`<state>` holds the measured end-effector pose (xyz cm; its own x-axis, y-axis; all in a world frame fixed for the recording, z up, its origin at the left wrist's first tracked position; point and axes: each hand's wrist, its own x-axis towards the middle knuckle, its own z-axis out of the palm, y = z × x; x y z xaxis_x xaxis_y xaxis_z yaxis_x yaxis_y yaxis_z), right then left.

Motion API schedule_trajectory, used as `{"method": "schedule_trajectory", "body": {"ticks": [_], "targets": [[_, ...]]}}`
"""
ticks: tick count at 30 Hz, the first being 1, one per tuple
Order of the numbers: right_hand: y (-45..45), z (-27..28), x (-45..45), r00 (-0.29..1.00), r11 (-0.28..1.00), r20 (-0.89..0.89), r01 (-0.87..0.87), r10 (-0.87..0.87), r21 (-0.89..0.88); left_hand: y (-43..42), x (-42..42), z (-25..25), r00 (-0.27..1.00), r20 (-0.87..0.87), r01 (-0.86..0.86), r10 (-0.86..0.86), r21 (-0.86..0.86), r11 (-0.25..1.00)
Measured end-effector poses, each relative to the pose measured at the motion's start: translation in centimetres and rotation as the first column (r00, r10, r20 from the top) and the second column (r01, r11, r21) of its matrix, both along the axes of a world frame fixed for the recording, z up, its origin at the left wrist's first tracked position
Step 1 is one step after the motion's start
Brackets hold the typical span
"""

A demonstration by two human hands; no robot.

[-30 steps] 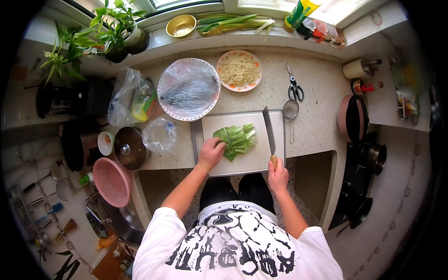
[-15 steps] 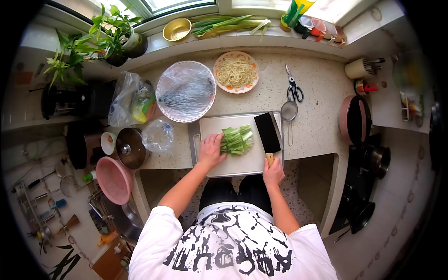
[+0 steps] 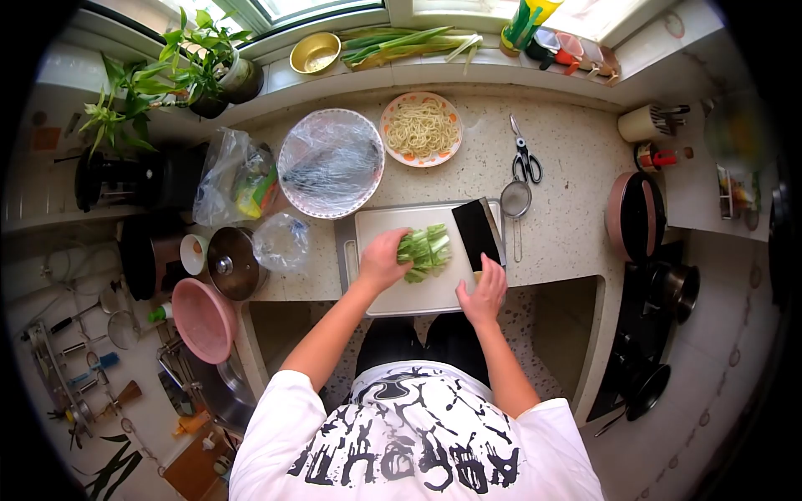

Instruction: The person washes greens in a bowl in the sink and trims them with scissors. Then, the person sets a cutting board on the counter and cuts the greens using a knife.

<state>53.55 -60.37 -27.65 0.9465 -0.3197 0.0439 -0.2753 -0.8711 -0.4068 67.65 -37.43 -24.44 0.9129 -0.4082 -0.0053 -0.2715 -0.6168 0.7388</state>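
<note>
Cut leafy greens [image 3: 428, 250] lie in a pile on the white cutting board [image 3: 380, 299]. My left hand [image 3: 385, 261] is closed around the left end of the pile, its fingers on the far side and thumb on the near side. On the board's right part a cleaver [image 3: 478, 234] rests flat, with its dark blade pointing away from me. Over the cleaver's handle is my right hand [image 3: 484, 294], fingers apart and holding nothing; it hides most of the handle.
Behind the board stand a plastic-covered bowl [image 3: 332, 163] and a plate of noodles [image 3: 422, 129]. Scissors [image 3: 525, 159] and a small strainer [image 3: 515, 200] lie to the right. A plastic bag [image 3: 281, 242] and a lidded pot [image 3: 236, 263] sit left. A pan [image 3: 637, 217] is far right.
My right hand has let go of the cleaver's handle and opened, shifting slightly left. My left hand has moved a little inward and closed on the greens.
</note>
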Motion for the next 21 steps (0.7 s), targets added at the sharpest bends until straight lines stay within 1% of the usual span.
{"method": "schedule_trajectory", "body": {"ticks": [2, 3, 4, 6, 8, 9, 12, 15, 18, 21], "targets": [[0.0, 2.0, 3.7, 0.973, 0.970, 0.038, -0.230, 0.228, 0.072, -1.6, 0.8, 0.4, 0.995, -0.016, 0.104, -0.103, 0.063, 0.993], [0.1, 2.7, 5.3, 0.954, 0.953, -0.008, -0.299, 0.300, 0.055, -2.1, 1.0, 0.4, 0.988, -0.026, 0.156, -0.154, 0.093, 0.983], [0.3, 3.2, 6.8, 0.928, 0.929, -0.056, -0.367, 0.369, 0.041, -2.3, 0.8, -0.1, 0.985, -0.036, 0.170, -0.167, 0.128, 0.977], [0.6, 3.1, 8.7, 0.870, 0.878, -0.136, -0.478, 0.473, -0.002, -2.6, 0.7, -1.3, 0.981, -0.055, 0.195, -0.188, 0.197, 0.961], [0.7, 2.2, 9.9, 0.814, 0.823, -0.204, -0.565, 0.544, -0.061, -2.6, 0.1, -1.4, 0.979, 0.052, 0.182, -0.196, 0.199, 0.963], [0.7, 1.6, 10.1, 0.803, 0.813, -0.212, -0.579, 0.557, -0.058, -2.6, -0.3, -1.4, 0.974, 0.103, 0.177, -0.200, 0.200, 0.964], [0.9, 0.7, 10.7, 0.768, 0.783, -0.243, -0.620, 0.592, -0.051, -2.6, -1.2, -1.6, 0.961, -0.070, 0.276, -0.268, 0.327, 0.904], [1.0, 0.2, 10.9, 0.742, 0.764, -0.274, -0.644, 0.612, -0.036, -2.6, -1.6, -2.3, 0.956, 0.018, 0.265, -0.294, 0.380, 0.886], [1.4, 0.2, 10.9, 0.739, 0.773, -0.288, -0.634, 0.609, 0.009, -2.7, -1.7, -3.2, 0.961, 0.072, 0.238, -0.266, 0.274, 0.932], [2.0, 0.4, 10.5, 0.752, 0.798, -0.301, -0.599, 0.587, 0.061, -2.3, -2.3, -4.2, 0.952, 0.081, 0.261, -0.294, 0.284, 0.923]]}}
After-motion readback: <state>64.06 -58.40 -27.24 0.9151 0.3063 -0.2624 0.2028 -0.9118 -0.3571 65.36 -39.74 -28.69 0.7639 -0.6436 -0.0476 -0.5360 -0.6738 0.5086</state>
